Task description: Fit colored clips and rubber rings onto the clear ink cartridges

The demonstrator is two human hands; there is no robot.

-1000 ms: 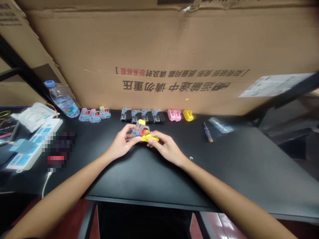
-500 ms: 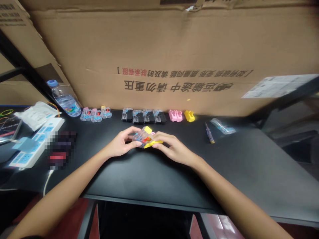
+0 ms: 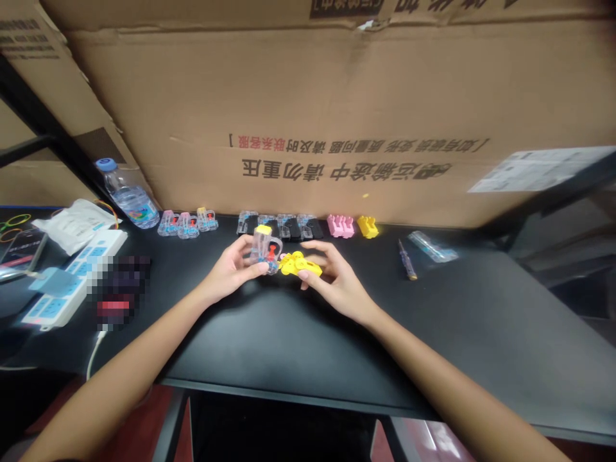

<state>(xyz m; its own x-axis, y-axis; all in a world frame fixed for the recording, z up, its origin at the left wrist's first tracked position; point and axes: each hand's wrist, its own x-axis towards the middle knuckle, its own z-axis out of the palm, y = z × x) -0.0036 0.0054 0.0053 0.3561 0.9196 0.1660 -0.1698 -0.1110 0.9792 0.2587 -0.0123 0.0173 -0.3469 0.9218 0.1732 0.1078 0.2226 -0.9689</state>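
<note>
Over the middle of the black table, my left hand [image 3: 231, 271] is closed round a clear plastic toy part [image 3: 261, 248] with a yellow top, a red trigger-like piece and blue bits inside. It is held upright, shaped like a toy-gun grip. My right hand [image 3: 337, 282] pinches a yellow plastic part [image 3: 308, 264] with round discs at its left end, the thumb on the near side. The two parts are close together; whether they touch I cannot tell. A small pink piece shows between them, partly hidden.
Along the cardboard [image 3: 308, 102] stand clear toy parts [image 3: 187, 226], several black-and-clear pieces [image 3: 287, 227], a pink part [image 3: 341, 226] and a yellow part [image 3: 367, 226]. Rightward lie a screwdriver [image 3: 407, 260] and a clear packet [image 3: 433, 247]. At left are a water bottle [image 3: 129, 196] and a power strip [image 3: 77, 282].
The clear part has turned upright and moved slightly left. The yellow part, earlier against it and seen edge-on, is now drawn to the right and turned so its discs show.
</note>
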